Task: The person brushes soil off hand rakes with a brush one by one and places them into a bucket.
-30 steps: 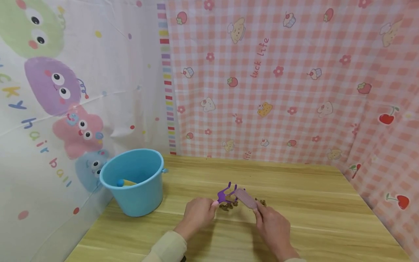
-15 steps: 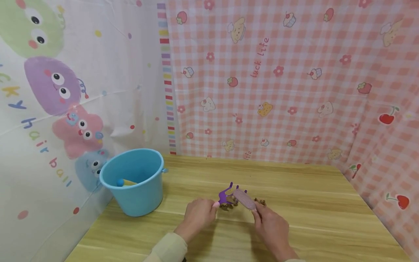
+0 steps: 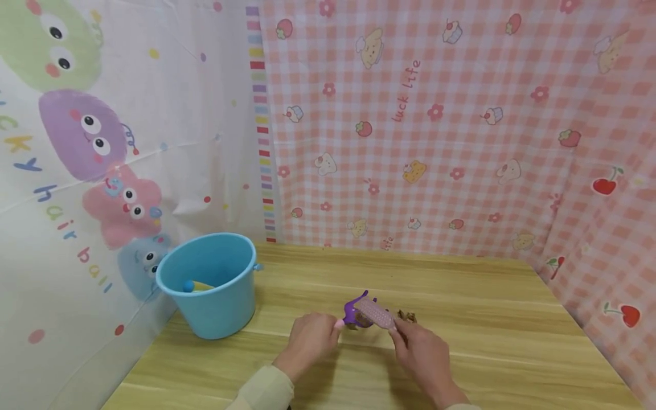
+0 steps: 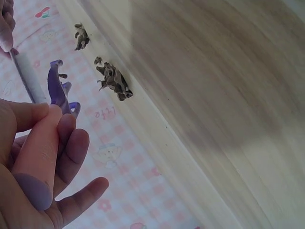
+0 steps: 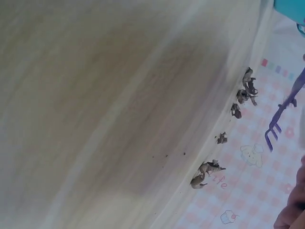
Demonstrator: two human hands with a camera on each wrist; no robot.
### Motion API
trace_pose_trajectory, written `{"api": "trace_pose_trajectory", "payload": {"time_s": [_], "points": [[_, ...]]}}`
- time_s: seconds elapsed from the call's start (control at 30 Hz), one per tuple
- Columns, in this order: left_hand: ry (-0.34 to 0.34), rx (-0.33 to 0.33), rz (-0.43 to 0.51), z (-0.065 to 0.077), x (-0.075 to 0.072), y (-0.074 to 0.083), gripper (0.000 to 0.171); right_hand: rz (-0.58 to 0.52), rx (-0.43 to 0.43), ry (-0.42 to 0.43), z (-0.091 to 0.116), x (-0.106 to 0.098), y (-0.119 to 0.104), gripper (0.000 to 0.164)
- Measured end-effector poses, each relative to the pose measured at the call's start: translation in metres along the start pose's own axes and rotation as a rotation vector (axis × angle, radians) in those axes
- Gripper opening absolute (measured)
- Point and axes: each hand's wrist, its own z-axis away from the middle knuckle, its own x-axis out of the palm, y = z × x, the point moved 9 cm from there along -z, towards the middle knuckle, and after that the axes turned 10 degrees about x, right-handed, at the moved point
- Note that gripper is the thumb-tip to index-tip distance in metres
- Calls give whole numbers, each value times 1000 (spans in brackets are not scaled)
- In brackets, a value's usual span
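My left hand [image 3: 310,341] grips the pink handle of a small purple-pronged hand rake [image 4: 40,148], thumb and fingers around it. In my right hand [image 3: 422,350] is a flat, pinkish, rounded paddle with a dotted face [image 3: 378,314]; it overlaps the purple rake head in the head view. From the left wrist, the paddle shows nearly edge-on beside the prongs, and a brown scrap hangs at one prong. Crumpled dried leaves [image 4: 114,81] lie on the table below the tools. Another leaf clump [image 3: 407,316] sits just beyond my right fingertips.
A light-blue bucket [image 3: 215,316] stands at the left of the wooden table [image 3: 492,353], holding a yellow item with a blue end [image 3: 195,286]. Patterned cloths hang along the back, left and right. Tiny dark crumbs [image 5: 184,153] dot the tabletop.
The paddle has shifted left, over the rake head. The rake has turned, its prongs now lower and partly covered by the paddle. The bucket has stayed put.
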Motion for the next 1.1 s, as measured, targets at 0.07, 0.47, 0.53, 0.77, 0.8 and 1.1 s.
{"api": "trace_pose_trajectory", "payload": {"time_s": [0.07, 0.47, 0.53, 0.77, 0.8, 1.1], "points": [[8, 18, -15, 0, 0, 1, 44, 5, -3, -28, 0, 3, -1, 26], [14, 33, -16, -1, 1, 2, 40, 84, 105, -16, -1, -1, 13, 25], [21, 39, -12, -1, 1, 3, 40, 50, 91, -36, -2, 1, 8, 26], [40, 93, -34, -1, 2, 9, 44, 13, 58, -151, 1, 9, -4, 22], [42, 96, -40, 0, 2, 9, 45, 14, 67, -156, 1, 9, -4, 22], [60, 103, -43, 0, 4, 8, 46, 64, 126, -171, -1, 11, 4, 25]]}}
